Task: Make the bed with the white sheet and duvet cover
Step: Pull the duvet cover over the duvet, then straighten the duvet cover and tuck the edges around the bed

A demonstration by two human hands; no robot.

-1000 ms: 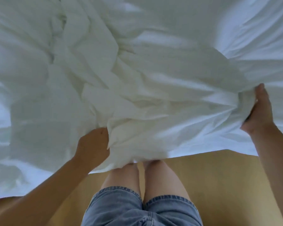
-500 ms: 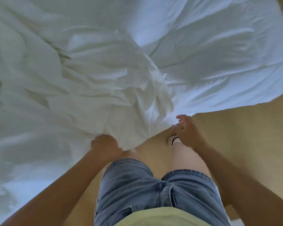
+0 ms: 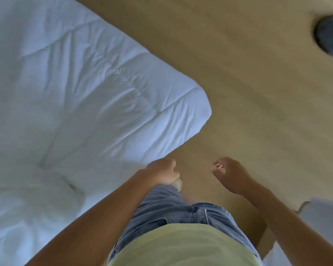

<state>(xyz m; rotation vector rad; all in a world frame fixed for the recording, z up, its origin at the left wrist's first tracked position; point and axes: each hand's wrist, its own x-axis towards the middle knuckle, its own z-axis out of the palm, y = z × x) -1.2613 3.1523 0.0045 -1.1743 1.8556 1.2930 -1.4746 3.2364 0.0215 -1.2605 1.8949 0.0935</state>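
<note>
Half a second back both hands were bunched in a crumpled heap of white cloth at the bed's edge. Now the view has swung toward 3 o'clock and the white quilted duvet (image 3: 85, 93) lies spread and mostly flat from 9 to 12 o'clock, its rounded corner pointing to 3 o'clock over the tan wooden floor (image 3: 258, 93). My right hand (image 3: 231, 175) has let go: it hangs over bare floor at 5 o'clock of that corner, fingers loosely curled, nothing in them. My left hand (image 3: 161, 171) sits right at the duvet's near edge with fingers curled tight. I cannot tell if it pinches fabric or is just a fist. I judge this side is laid out and I am stepping round the corner to the next one. A rumpled patch of white cloth (image 3: 46, 189) remains at 8 o'clock, so smoothing is not finished there. The picture is motion-blurred. I cannot separate sheet from duvet cover, nor see the bed's far side, cut off at 9 o'clock. A dark round object (image 3: 330, 39) at 2 o'clock and a pale grey shape (image 3: 327, 217) at 4 o'clock are smeared beyond naming. A whitish shoe (image 3: 178, 184) peeks from under the left hand, above blue denim shorts (image 3: 181, 212).
</note>
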